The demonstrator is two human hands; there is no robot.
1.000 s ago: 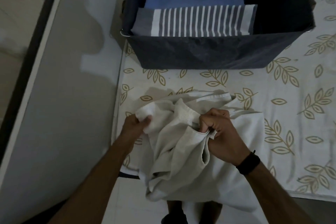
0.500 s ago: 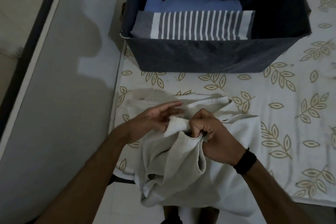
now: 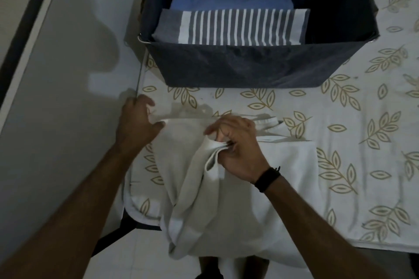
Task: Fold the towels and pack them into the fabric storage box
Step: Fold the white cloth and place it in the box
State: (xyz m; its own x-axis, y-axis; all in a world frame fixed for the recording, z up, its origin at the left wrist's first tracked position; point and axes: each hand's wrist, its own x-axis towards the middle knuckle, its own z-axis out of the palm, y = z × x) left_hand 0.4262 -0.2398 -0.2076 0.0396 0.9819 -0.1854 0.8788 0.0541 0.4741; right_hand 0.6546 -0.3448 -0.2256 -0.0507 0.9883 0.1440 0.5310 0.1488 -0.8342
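Observation:
A white towel (image 3: 226, 206) lies rumpled on the near edge of the bed, its lower part hanging over the edge. My left hand (image 3: 136, 123) pinches the towel's far left corner near the mattress side. My right hand (image 3: 238, 147) grips a bunched fold in the towel's middle. Beyond them stands the dark blue fabric storage box (image 3: 238, 65), open on top. Inside it a folded grey towel with white stripes (image 3: 231, 27) lies in front of a folded blue towel (image 3: 231, 1).
The bed sheet (image 3: 351, 142) is white with a gold leaf print and stretches to the right. The mattress's left edge (image 3: 140, 75) runs beside a pale tiled floor (image 3: 56, 120). A black band (image 3: 267, 179) circles my right wrist.
My left hand moved out to the left and drew the towel's corner toward the mattress side, spreading the cloth. My right hand kept its hold on the fold.

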